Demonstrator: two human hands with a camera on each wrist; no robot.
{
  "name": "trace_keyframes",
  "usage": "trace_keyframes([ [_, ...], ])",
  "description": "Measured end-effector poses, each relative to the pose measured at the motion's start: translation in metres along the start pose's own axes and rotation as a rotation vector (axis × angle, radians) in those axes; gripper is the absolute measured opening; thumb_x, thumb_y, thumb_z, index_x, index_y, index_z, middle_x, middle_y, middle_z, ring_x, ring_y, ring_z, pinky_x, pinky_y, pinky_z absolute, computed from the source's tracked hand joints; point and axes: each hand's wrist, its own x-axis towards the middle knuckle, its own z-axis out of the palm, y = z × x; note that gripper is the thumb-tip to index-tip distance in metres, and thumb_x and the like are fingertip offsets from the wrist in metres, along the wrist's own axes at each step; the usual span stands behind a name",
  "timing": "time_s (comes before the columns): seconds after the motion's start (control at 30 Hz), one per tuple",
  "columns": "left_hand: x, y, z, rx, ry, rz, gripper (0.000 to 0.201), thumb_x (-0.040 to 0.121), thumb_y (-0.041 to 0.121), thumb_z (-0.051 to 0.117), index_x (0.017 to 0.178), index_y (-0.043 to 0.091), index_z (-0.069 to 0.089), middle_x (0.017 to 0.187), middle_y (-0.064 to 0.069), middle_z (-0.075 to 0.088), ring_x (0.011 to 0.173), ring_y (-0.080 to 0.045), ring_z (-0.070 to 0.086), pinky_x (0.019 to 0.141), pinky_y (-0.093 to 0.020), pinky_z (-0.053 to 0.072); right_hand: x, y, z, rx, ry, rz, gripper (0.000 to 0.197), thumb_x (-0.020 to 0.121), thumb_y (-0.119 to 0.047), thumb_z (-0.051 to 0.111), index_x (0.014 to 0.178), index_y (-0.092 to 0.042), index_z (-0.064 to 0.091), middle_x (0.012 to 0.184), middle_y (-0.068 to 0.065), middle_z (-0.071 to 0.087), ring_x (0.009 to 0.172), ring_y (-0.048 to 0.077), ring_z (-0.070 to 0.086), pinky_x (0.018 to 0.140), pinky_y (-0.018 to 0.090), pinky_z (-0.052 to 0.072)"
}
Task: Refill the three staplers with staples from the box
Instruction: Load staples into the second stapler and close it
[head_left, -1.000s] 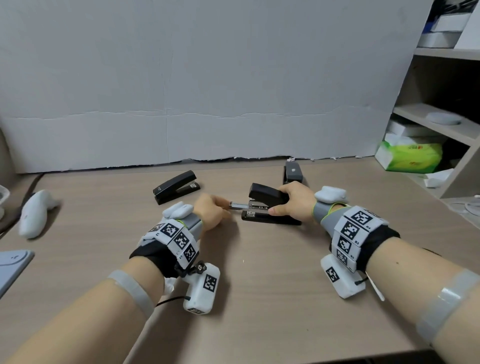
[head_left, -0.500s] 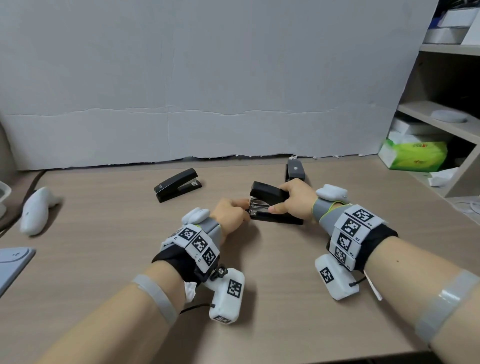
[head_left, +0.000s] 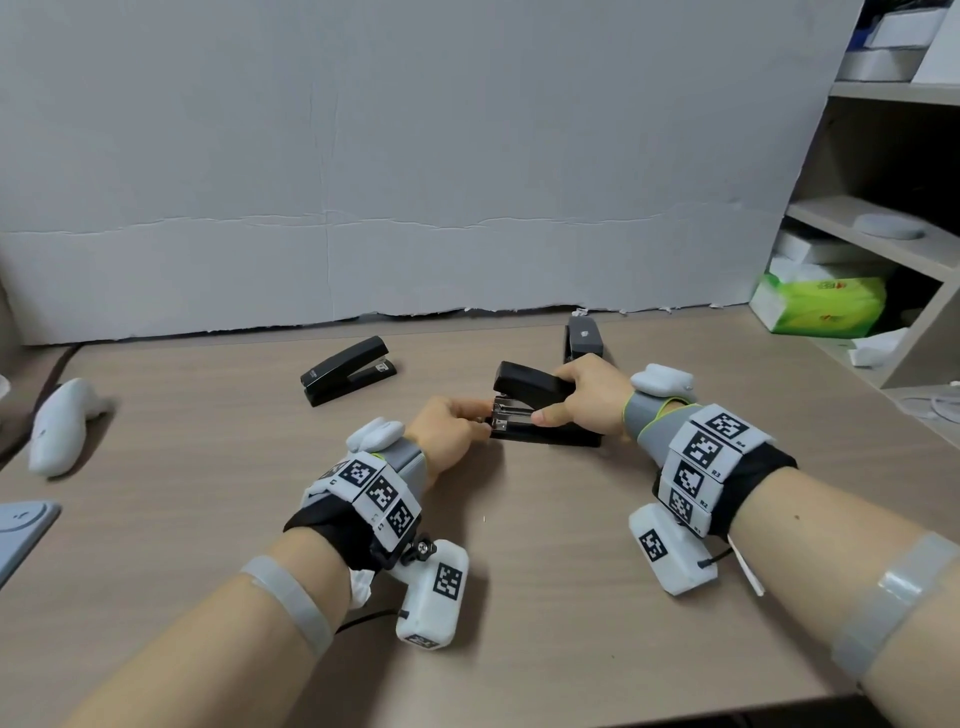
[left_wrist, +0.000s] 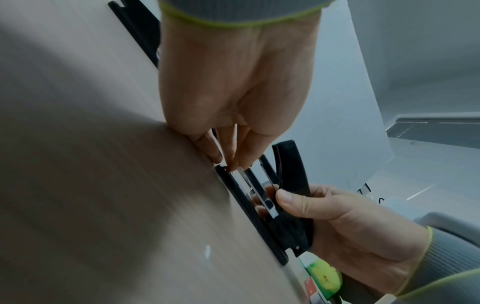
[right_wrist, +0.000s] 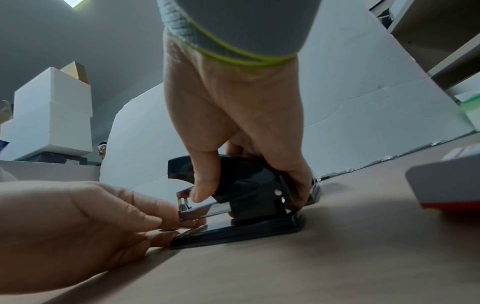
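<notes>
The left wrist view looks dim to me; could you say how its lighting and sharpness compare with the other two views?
Left wrist view: the desk is dim and motion-smeared under a broad shadow, while the left hand is brighter. Right wrist view: the near left hand is soft, the open stapler sharper, with glare on its metal. Head view: evenly lit and the sharpest, with straight lines bowed toward the edges.

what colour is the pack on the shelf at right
Bright green, with white tissue at its top: the tissue pack on the shelf unit, clearest in the head view.
</notes>
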Motion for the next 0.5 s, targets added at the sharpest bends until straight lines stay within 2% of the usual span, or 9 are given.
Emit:
trace_keyframes([
  [0.13, 0.003, -0.002, 0.000, 0.049, 0.048, 0.023, 0.030, 0.089, 0.001, 0.057, 0.091, 0.024, 0.075, 0.074, -0.005, 0.067, 0.071, -0.018, 0.052, 0.071, -0.026, 0.041, -0.001, 0.000, -0.001, 0.001, 0.007, 0.000, 0.019, 0.071, -0.030, 0.085, 0.068, -0.027, 0.067, 0.076, 0.004, 0.067, 0.070, 0.022, 0.061, 0.069, 0.030, 0.052],
  [0.2, 0.005, -0.002, -0.002, 0.058, 0.105, 0.014, 0.024, 0.088, 0.001, 0.061, 0.103, 0.015, 0.073, 0.084, -0.008, 0.068, 0.078, -0.020, 0.055, 0.079, -0.028, 0.047, -0.002, -0.001, -0.001, -0.020, 0.005, 0.001, 0.018, 0.071, -0.031, 0.085, 0.069, -0.028, 0.067, 0.080, 0.006, 0.071, 0.072, 0.023, 0.064, 0.071, 0.031, 0.054],
  [0.27, 0.008, -0.002, -0.009, 0.140, 0.157, 0.009, 0.033, 0.085, 0.002, 0.068, 0.117, 0.007, 0.067, 0.098, -0.010, 0.069, 0.085, -0.017, 0.058, 0.092, -0.030, 0.048, -0.002, -0.001, -0.001, -0.061, 0.001, 0.004, 0.018, 0.069, -0.033, 0.085, 0.073, -0.027, 0.068, 0.084, 0.007, 0.073, 0.079, 0.027, 0.069, 0.075, 0.035, 0.057],
  [0.3, 0.009, -0.001, -0.013, 0.188, 0.155, 0.015, 0.040, 0.082, 0.001, 0.071, 0.121, 0.005, 0.064, 0.103, -0.010, 0.069, 0.087, -0.016, 0.058, 0.093, -0.029, 0.048, -0.003, -0.002, -0.001, -0.087, 0.001, 0.005, 0.021, 0.068, -0.035, 0.085, 0.078, -0.025, 0.069, 0.086, 0.006, 0.074, 0.082, 0.028, 0.070, 0.077, 0.037, 0.058],
  [0.37, 0.013, 0.003, -0.017, 0.287, 0.089, 0.028, 0.053, 0.076, 0.001, 0.078, 0.126, 0.004, 0.060, 0.105, -0.006, 0.065, 0.084, -0.014, 0.056, 0.086, -0.024, 0.047, -0.003, -0.006, -0.001, -0.135, 0.010, -0.010, 0.033, 0.066, -0.036, 0.084, 0.093, -0.024, 0.069, 0.089, 0.002, 0.072, 0.086, 0.026, 0.068, 0.078, 0.035, 0.056],
  [0.43, 0.018, 0.010, -0.018, 0.436, 0.001, 0.049, 0.059, 0.072, 0.007, 0.082, 0.127, 0.011, 0.060, 0.100, 0.003, 0.062, 0.078, -0.012, 0.055, 0.078, -0.020, 0.043, -0.003, -0.015, -0.002, -0.158, 0.033, -0.056, 0.041, 0.068, -0.035, 0.082, 0.105, -0.027, 0.066, 0.092, -0.004, 0.068, 0.086, 0.020, 0.065, 0.076, 0.029, 0.051],
  [0.47, 0.020, 0.015, -0.017, 0.516, -0.039, 0.055, 0.054, 0.072, 0.009, 0.082, 0.122, 0.015, 0.062, 0.092, 0.007, 0.061, 0.075, -0.011, 0.054, 0.073, -0.018, 0.042, -0.004, -0.019, -0.003, -0.169, 0.047, -0.083, 0.041, 0.071, -0.032, 0.080, 0.108, -0.028, 0.066, 0.093, -0.005, 0.067, 0.084, 0.019, 0.064, 0.074, 0.027, 0.049],
  [0.5, 0.021, 0.019, -0.015, 0.584, -0.063, 0.059, 0.042, 0.072, 0.011, 0.081, 0.110, 0.019, 0.065, 0.082, 0.010, 0.058, 0.071, -0.011, 0.053, 0.068, -0.019, 0.042, -0.004, -0.023, -0.004, -0.191, 0.059, -0.108, 0.037, 0.073, -0.030, 0.078, 0.109, -0.027, 0.067, 0.093, -0.004, 0.067, 0.084, 0.019, 0.063, 0.073, 0.027, 0.049],
])
